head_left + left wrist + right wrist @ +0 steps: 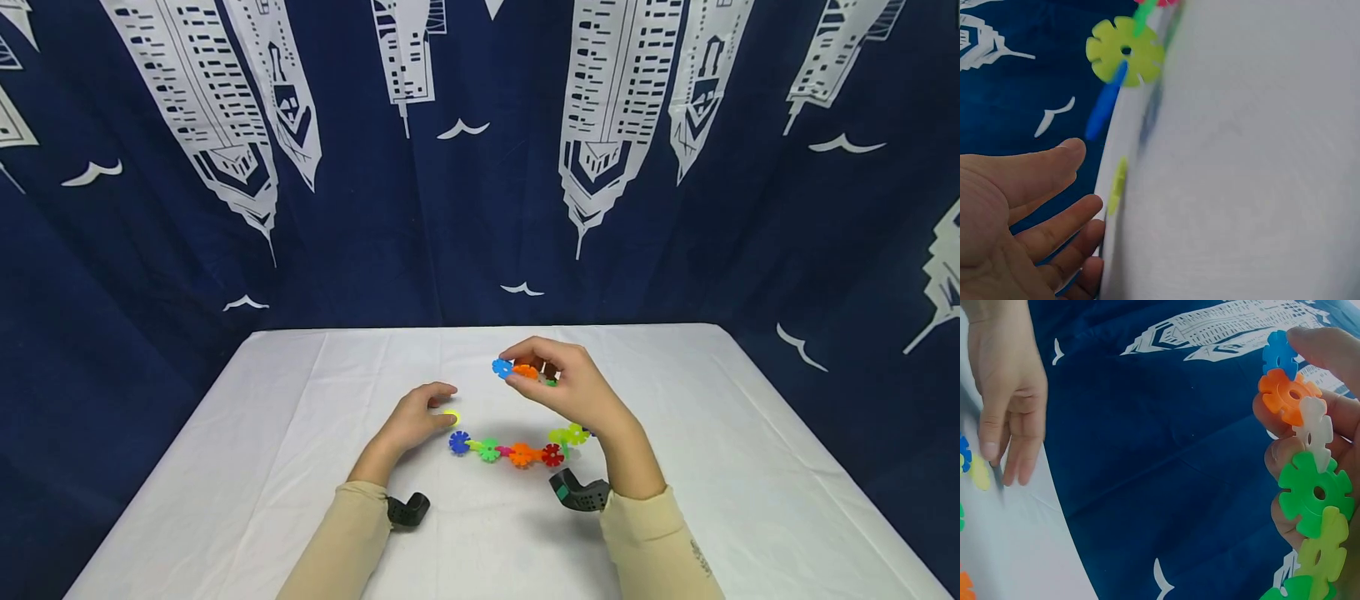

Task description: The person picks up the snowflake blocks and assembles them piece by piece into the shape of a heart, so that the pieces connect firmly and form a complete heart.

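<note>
My right hand (566, 383) is raised over the table and pinches a light blue notched plastic disc (1279, 355) between thumb and fingers. An orange disc (1291, 395), a white disc (1315, 432), a green disc (1316, 492) and a yellow-green disc (1322, 550) are slotted on behind it in a chain along the palm. My left hand (412, 421) is low over the table with loosely bent fingers, its fingertips right by a loose yellow disc (1118, 186). In the head view the thumb overlaps that disc.
A row of linked discs lies in front of me, from a dark blue disc (460, 442) past a green disc (490, 451) and an orange disc (521, 455) to a red disc (552, 455). Yellow-green discs (577, 433) continue near my right wrist. White cloth (247, 500) covers the table.
</note>
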The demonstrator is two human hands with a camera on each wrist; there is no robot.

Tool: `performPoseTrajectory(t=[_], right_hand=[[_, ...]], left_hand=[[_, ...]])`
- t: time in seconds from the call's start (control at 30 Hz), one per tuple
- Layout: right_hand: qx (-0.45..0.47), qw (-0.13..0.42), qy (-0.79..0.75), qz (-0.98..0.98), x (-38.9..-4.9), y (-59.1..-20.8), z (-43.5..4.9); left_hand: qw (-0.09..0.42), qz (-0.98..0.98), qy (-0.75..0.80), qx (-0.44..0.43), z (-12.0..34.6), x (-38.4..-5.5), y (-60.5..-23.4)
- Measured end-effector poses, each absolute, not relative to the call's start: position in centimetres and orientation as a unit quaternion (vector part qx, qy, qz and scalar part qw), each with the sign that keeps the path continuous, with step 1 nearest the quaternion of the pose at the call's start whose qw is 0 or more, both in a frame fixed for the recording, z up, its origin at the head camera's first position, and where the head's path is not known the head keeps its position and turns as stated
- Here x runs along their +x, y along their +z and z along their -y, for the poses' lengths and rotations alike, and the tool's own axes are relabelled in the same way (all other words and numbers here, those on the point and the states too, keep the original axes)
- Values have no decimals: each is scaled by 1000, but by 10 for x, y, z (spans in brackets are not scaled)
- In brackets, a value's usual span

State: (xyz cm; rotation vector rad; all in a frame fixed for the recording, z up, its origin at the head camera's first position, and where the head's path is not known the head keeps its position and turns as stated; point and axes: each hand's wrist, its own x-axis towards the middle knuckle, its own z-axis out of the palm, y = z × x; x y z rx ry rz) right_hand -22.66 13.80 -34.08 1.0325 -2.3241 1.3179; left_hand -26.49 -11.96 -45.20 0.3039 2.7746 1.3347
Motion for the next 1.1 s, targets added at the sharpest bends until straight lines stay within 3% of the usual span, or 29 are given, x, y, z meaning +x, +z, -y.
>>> performPoseTrajectory(t=[0.53, 0.87, 1.1], right_hand=[[349, 116, 453, 812, -227, -340, -138], [349, 118, 443, 818, -226, -341, -138], [352, 117, 435, 821, -227, -341, -137]], left_hand=[[-13, -923, 367, 118, 121, -266, -463], [-26, -897, 426, 113, 120, -268, -460], [-39, -849, 521, 79, 115, -265, -438]])
